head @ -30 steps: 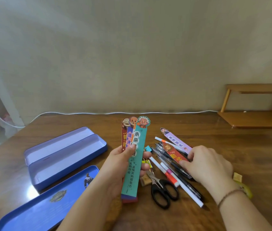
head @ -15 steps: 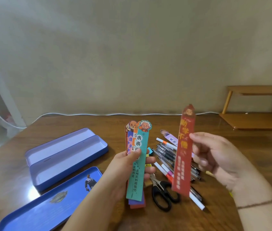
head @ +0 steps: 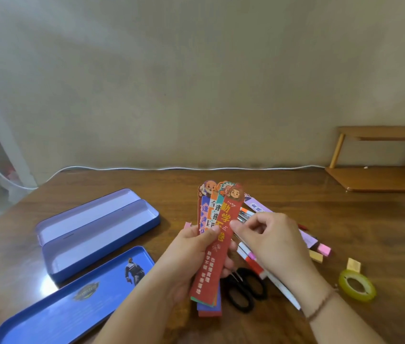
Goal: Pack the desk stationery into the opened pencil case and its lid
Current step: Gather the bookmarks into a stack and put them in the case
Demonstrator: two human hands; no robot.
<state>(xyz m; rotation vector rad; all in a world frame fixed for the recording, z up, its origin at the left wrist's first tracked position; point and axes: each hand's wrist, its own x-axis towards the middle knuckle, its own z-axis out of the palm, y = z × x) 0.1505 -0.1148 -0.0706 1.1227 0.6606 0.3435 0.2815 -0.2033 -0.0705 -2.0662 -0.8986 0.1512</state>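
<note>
Head view, the only one: left hand (head: 191, 254) grips a fanned stack of bookmarks (head: 211, 244) upright over the desk (head: 345, 219), thumb pressed across the front, fingers curled behind. The red bookmark (head: 215, 249) sits on top of the fan – right hand (head: 268, 242) pinches its right edge betw. thumb and forefinger, other fingers curled in. Both hands are closed on the cards, neither relaxed. To the left, the opened pencil case (head: 97, 232) lies on the desk, purple-blue, two long trays side by side, nothing visible inside. Its lid (head: 72, 296) lies nearer the person, blue w/ a printed figure, just beside the case. Behind and under the right hand: a bunch of pens (head: 246, 216), partly hidden, plus a purple bookmark (head: 258, 207) lying flat across them. Black scissors (head: 244, 289) lie on the desk below the cards, handles toward the person. Right of the hand – a pink eraser (head: 324, 250) and a yellow eraser (head: 316, 256) touching, then a tape roll (head: 357, 285) well apart from the pens. A white cable (head: 146, 168) runs along the desk's far edge; a wooden shelf (head: 382, 177) sits at far right.
</note>
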